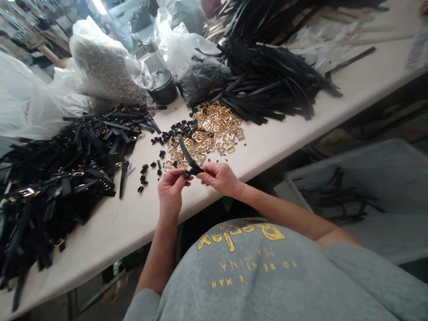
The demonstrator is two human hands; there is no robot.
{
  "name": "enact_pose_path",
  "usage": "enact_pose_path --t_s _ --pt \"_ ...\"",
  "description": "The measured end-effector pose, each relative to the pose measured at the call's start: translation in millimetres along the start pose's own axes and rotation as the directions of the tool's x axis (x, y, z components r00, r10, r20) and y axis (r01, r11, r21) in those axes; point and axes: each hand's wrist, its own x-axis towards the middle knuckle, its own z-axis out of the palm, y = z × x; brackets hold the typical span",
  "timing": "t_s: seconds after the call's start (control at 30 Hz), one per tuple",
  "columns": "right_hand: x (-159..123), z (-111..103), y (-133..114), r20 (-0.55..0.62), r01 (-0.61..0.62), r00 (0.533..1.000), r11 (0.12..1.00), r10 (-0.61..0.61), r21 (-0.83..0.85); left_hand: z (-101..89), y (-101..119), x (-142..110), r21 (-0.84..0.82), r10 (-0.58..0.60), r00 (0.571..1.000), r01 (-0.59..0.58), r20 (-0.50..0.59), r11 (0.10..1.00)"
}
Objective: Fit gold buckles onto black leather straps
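Note:
Both hands meet over the table's near edge around one black strap (187, 154), whose free end sticks up and away from me. My left hand (172, 185) pinches a small black loop (186, 174) at the strap's near end. With thumb and fingers closed, my right hand (219, 178) grips the strap just beside it. Just beyond the hands lies a pile of gold buckles (214, 122), with small black loops (180, 129) heaped along its left side. Whether a buckle sits on the held strap is hidden by my fingers.
Left on the white table (133, 223) is a large heap of buckled black straps (90, 138). Loose black straps (267, 84) lie at the back right. Plastic bags (100, 67) and a black round tin (162, 87) stand behind. A grey bin (384, 178) sits below right.

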Motion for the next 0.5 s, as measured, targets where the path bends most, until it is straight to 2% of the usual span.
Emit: enact_pose_path --t_s 0.17,0.33,0.4,0.5 --pt "-3.8 -4.1 -7.2 0.01 0.021 1.0 0.992 -0.02 -0.127 11.1 2.7 -2.6 -0.098 -0.035 0.999 0.031 -0.041 0.995" --pt "-4.6 -7.8 -6.7 0.029 0.022 0.999 0.983 -0.017 -0.184 9.1 6.2 -7.5 -0.067 -0.056 0.998 0.057 0.02 0.996" --pt "-4.5 -11.0 -9.0 0.054 0.029 0.998 0.977 -0.018 -0.209 6.1 6.7 -8.7 -0.022 -0.02 0.999 0.021 0.047 1.0" --pt "-4.1 -17.5 -14.2 0.134 0.054 0.991 0.959 -0.017 -0.279 2.0 9.2 -8.2 0.099 0.09 0.99 -0.101 0.104 0.99"
